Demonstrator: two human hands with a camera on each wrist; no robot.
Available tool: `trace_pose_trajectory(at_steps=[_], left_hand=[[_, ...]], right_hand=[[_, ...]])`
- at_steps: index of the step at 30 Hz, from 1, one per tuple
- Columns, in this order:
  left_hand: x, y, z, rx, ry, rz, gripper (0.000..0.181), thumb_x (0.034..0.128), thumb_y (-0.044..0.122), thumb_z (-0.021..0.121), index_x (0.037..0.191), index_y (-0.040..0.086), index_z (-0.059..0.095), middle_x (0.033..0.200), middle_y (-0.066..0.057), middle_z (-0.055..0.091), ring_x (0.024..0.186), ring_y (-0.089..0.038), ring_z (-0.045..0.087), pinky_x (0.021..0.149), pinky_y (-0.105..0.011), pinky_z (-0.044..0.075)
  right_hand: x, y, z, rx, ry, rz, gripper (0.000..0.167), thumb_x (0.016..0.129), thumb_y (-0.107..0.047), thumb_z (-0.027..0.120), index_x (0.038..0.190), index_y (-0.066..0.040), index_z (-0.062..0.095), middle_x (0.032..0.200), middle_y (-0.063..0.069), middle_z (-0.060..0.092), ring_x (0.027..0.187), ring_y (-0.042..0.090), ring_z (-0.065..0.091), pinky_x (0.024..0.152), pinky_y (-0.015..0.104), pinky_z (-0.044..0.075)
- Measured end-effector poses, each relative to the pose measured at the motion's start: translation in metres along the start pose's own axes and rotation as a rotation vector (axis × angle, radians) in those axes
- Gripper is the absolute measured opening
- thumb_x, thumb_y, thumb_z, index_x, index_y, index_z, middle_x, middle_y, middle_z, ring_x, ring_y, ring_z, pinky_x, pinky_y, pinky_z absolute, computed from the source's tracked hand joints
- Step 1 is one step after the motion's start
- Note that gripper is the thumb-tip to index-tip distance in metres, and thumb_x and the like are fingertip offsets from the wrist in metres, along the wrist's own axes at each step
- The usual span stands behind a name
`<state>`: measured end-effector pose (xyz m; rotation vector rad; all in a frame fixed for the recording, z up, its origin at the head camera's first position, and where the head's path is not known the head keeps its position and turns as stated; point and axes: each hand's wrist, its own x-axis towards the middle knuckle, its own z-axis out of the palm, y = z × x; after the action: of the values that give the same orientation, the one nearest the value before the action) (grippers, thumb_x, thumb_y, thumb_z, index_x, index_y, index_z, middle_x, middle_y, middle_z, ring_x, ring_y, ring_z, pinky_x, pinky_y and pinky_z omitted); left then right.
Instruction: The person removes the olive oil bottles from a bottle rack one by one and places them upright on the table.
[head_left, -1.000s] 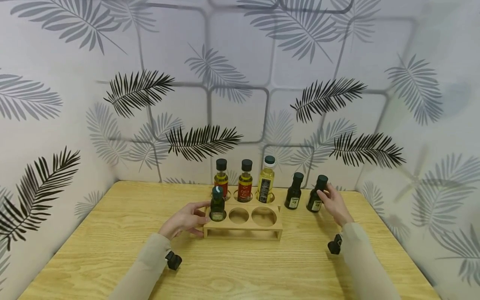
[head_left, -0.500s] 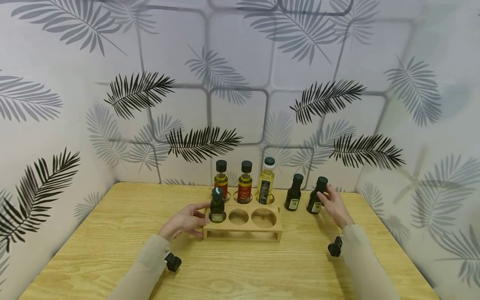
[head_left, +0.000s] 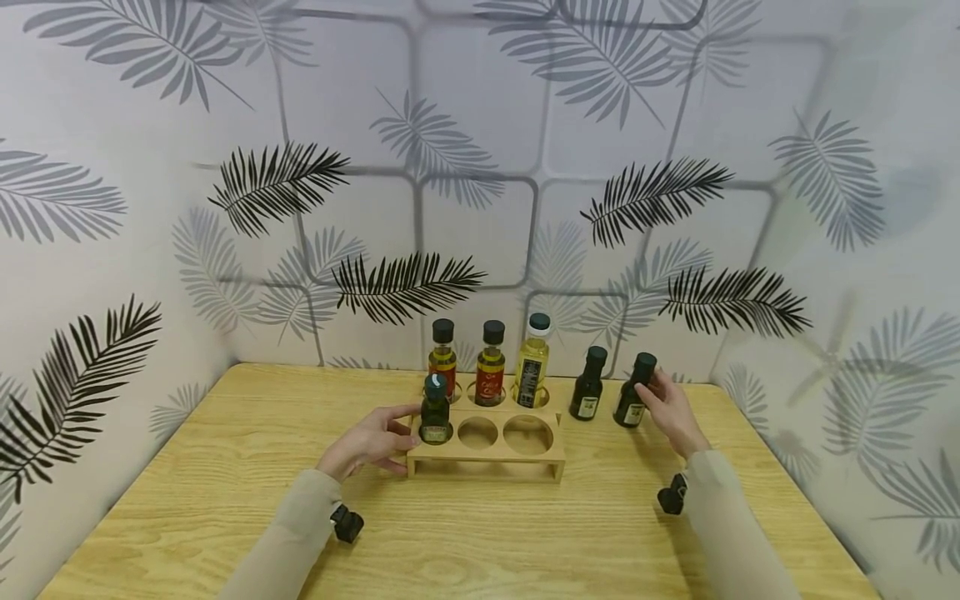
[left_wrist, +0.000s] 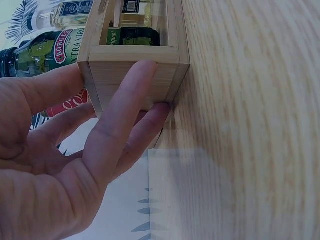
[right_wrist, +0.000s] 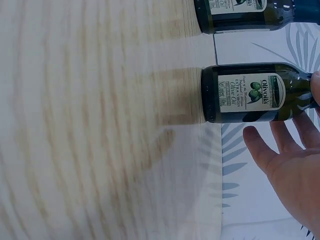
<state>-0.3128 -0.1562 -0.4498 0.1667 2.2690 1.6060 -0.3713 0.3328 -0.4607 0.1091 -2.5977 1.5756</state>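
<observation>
My left hand touches the left end of a two-tier wooden bottle rack, its fingers extended against the end panel in the left wrist view. A green olive oil bottle stands in the front-left hole, beside that hand. At the right, my right hand pinches the neck of a dark olive oil bottle between thumb and fingers. That bottle stands upright on the table, its "Olivoilà" label visible in the right wrist view. A similar dark bottle stands just left of it.
Two red-labelled bottles, one at the left and one in the middle, and a yellow oil bottle occupy the rack's back row. Two front holes hold no bottle. A leaf-patterned wall rises behind the wooden table.
</observation>
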Motion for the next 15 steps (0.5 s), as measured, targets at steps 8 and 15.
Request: trace_pose_trajectory(at_steps=[8, 15], left_hand=[[0.001, -0.002, 0.002, -0.005, 0.014, 0.000, 0.060, 0.0954, 0.006, 0.062, 0.151, 0.017, 0.041, 0.135, -0.026, 0.049, 0.104, -0.028, 0.063, 0.069, -0.043, 0.063], [0.002, -0.003, 0.001, -0.002, 0.016, -0.004, 0.060, 0.0954, 0.007, 0.062, 0.151, 0.018, 0.042, 0.135, -0.026, 0.049, 0.105, -0.028, 0.063, 0.069, -0.043, 0.063]], right_hand=[[-0.010, -0.002, 0.001, 0.122, 0.144, 0.025, 0.066, 0.102, -0.032, 0.054, 0.155, -0.004, 0.026, 0.153, 0.022, 0.036, 0.138, 0.034, 0.040, 0.106, 0.035, 0.047], [-0.018, -0.008, 0.004, 0.229, 0.275, 0.059, 0.044, 0.100, -0.026, 0.057, 0.132, 0.004, 0.051, 0.110, -0.006, 0.058, 0.095, 0.003, 0.058, 0.082, 0.021, 0.058]])
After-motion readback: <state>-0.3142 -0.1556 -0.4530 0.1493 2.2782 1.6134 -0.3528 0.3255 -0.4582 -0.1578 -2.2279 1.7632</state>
